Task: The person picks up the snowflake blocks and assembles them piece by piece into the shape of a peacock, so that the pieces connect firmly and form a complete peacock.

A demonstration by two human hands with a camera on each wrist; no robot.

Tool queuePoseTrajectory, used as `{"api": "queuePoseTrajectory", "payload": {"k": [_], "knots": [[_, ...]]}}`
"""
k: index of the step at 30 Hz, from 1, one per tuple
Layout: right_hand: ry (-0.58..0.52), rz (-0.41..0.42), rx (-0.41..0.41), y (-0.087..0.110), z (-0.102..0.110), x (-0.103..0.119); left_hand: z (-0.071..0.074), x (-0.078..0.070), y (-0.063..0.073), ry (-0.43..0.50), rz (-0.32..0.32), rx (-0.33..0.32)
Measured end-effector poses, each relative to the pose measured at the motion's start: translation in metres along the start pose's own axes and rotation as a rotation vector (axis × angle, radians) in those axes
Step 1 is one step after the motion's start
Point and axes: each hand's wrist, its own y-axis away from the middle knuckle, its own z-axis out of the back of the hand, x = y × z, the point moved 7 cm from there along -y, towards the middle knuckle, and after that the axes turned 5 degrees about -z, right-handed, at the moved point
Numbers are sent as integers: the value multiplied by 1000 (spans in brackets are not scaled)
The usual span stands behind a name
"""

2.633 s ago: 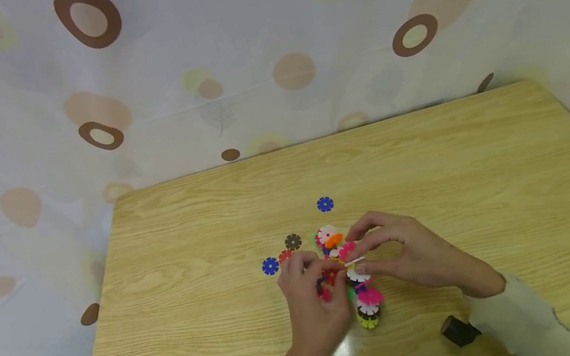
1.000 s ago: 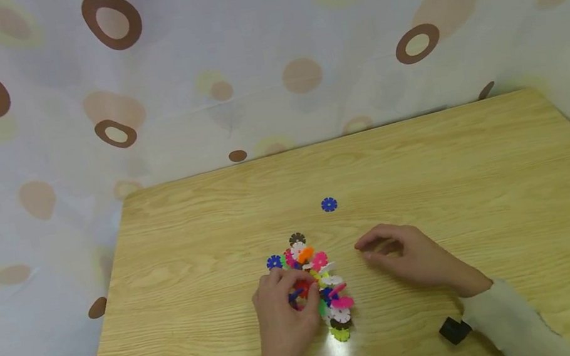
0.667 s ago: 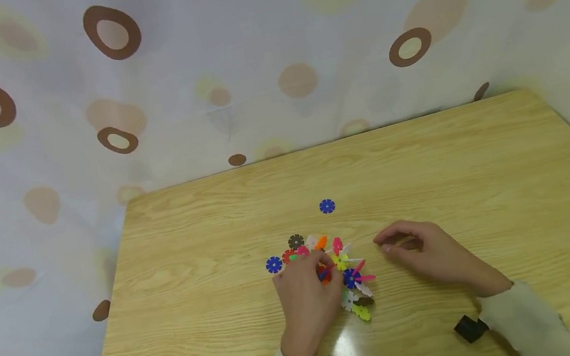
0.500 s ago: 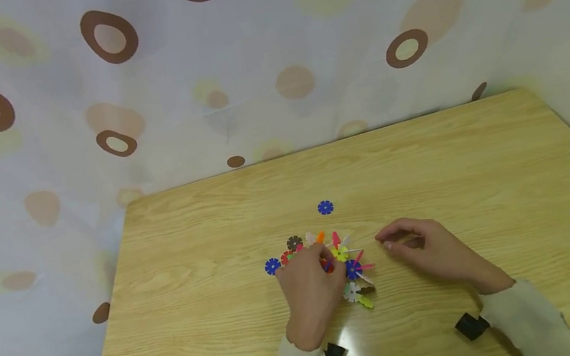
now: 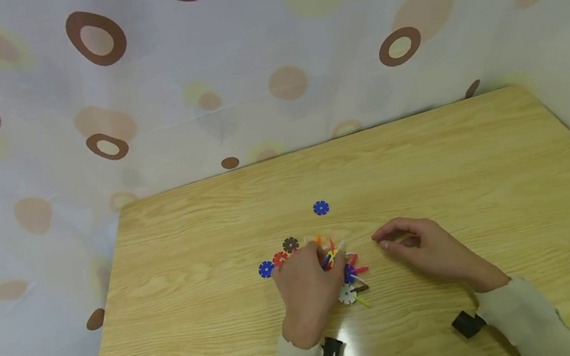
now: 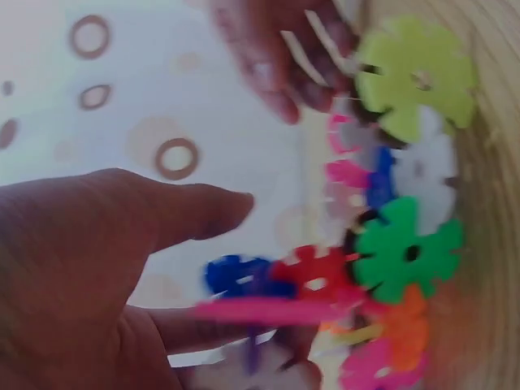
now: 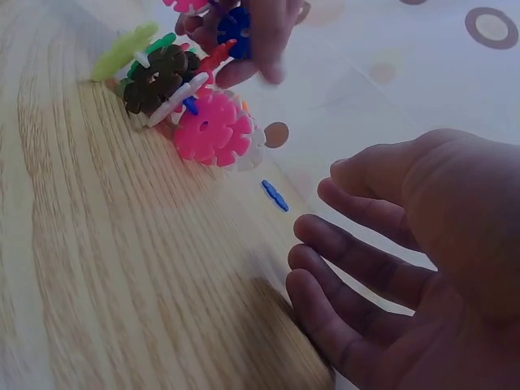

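A cluster of interlocked snowflake discs stands on the wooden table, in pink, white, green, yellow, brown, blue and other colours. My left hand is at its left side and hides part of it in the head view. The left wrist view has the thumb apart from the pieces, while the other fingers reach behind a pink disc and a blue one; their contact is hidden. To the right of the cluster, my right hand hovers with loosely bent fingers and holds nothing.
Loose discs lie flat on the table: a blue disc, a red one and a dark one left of the cluster, another blue disc behind. A patterned cloth hangs beyond the table's far edge.
My right hand has drawn back rightwards from the cluster, where it pinched a white disc. The cluster has been turned by my left hand, whose thumb now stands off the pieces.
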Motion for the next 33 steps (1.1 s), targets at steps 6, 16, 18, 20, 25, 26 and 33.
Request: {"api": "queuePoseTrajectory", "payload": {"k": [6,16,18,20,25,26,33], "knots": [[40,25,-10,3,3,9,38,39,14,307,24,-12],[22,203,-13,-1,-13,46,27,131,19,282,27,-14],[14,276,-11,-1,-20,59,20,136,17,247,12,-16],[17,357,-17,1,-27,75,14,137,15,212,6,-20],[16,477,47,19,-61,116,9,136,10,173,20,-25],[15,488,78,23,-71,123,9,136,9,173,29,-24],[97,246,412,32,-160,126,10,141,8,192,42,-22]]}}
